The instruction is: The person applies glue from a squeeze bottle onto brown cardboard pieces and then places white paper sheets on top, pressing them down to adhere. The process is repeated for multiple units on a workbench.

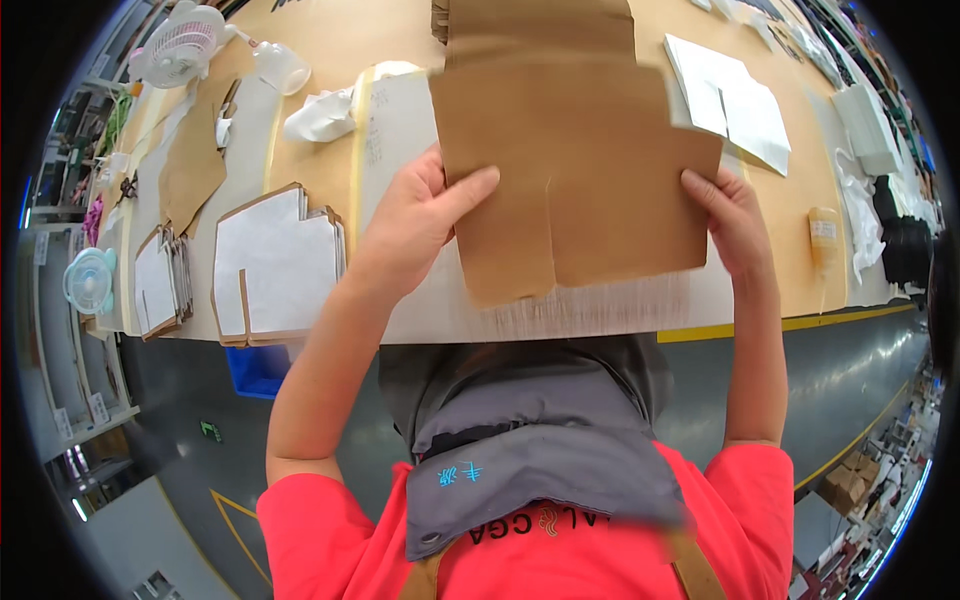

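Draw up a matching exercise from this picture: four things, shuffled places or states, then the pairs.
1. Brown sheet
2. Pink-and-white fan
3. Blue bin
4. Light-blue fan

A. Below the near edge of the table
B. Left side of picture, about mid-height
C. Upper left of the picture
D. Held by the left hand and right hand

Pairs: 1-D, 2-C, 3-A, 4-B

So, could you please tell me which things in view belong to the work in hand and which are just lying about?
Belonging to the work:
brown sheet, held by the left hand and right hand
probably the stack of white-faced, notched pieces

Apparently just lying about:
pink-and-white fan
clear bottle
crumpled white wad
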`<state>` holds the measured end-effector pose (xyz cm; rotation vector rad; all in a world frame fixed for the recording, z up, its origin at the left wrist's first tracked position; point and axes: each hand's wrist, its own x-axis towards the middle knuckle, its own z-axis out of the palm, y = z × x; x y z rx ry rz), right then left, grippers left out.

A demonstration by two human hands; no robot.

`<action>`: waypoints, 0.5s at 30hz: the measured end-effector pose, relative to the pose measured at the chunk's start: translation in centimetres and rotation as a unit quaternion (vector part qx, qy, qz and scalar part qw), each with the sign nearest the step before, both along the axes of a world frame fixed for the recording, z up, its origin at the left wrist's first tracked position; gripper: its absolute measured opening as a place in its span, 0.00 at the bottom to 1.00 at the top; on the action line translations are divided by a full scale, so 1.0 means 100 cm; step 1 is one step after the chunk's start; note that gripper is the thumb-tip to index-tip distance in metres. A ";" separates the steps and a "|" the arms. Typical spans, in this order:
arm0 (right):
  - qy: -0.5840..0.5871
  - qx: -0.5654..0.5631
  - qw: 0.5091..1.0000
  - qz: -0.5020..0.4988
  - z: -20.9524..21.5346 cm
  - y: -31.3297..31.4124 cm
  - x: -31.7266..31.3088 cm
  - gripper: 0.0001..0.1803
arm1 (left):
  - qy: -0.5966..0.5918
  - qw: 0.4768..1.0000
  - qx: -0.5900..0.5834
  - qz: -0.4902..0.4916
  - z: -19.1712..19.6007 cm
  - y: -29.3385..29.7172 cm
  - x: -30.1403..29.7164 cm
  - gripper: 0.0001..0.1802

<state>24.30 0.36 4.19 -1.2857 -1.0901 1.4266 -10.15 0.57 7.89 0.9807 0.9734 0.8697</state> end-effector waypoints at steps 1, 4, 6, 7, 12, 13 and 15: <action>-0.040 -0.001 0.999 0.012 -0.002 -0.015 -0.001 0.16 | 0.047 0.999 0.015 -0.002 -0.014 -0.006 -0.002 0.31; -0.153 0.000 0.988 0.004 -0.024 -0.048 -0.008 0.14 | 0.230 0.967 0.106 0.018 -0.063 -0.019 -0.009 0.41; -0.291 0.004 0.957 0.022 -0.033 -0.054 -0.008 0.15 | 0.331 0.929 0.164 0.023 -0.066 -0.026 -0.002 0.42; -0.288 0.025 0.957 0.000 -0.036 -0.057 -0.010 0.16 | 0.344 0.925 0.160 0.029 -0.065 -0.027 0.001 0.41; -0.382 0.045 0.923 -0.021 -0.040 -0.063 -0.019 0.29 | 0.407 0.890 0.205 0.025 -0.071 -0.029 0.002 0.36; -0.442 0.078 0.893 -0.033 -0.040 -0.065 -0.017 0.30 | 0.431 0.877 0.214 0.019 -0.071 -0.030 0.002 0.35; -0.558 0.140 0.816 -0.057 -0.037 -0.070 -0.012 0.33 | 0.509 0.808 0.296 0.033 -0.069 -0.034 0.001 0.34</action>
